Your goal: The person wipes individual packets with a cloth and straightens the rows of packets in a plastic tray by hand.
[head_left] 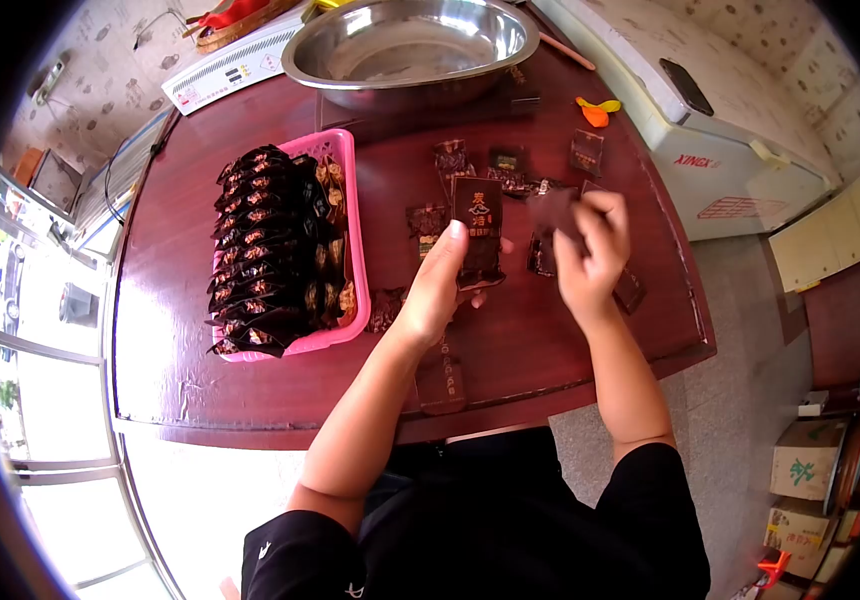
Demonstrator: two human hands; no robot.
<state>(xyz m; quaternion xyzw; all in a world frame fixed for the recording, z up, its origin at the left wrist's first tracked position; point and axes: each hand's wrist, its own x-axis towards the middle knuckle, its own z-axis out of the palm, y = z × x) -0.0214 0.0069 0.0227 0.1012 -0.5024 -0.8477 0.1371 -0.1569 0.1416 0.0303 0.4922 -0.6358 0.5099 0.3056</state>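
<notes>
My left hand (438, 282) is closed on a dark brown packet (478, 225) with gold lettering, its thumb on the front. Blurred by motion, my right hand (595, 255) has curled fingers around a dark packet (554, 212), to the right of the left hand. Several more dark packets lie loose on the table around both hands, one (587, 152) at the upper right. To the left stands a pink basket (358, 235) with rows of black packets (262, 245).
A large steel basin (410, 50) sits at the back of the dark red table (175, 385). Behind it on the left is a white device (240, 72). Orange and yellow pieces (596, 112) lie at the right edge, beside a white freezer (730, 170) with a phone (686, 86).
</notes>
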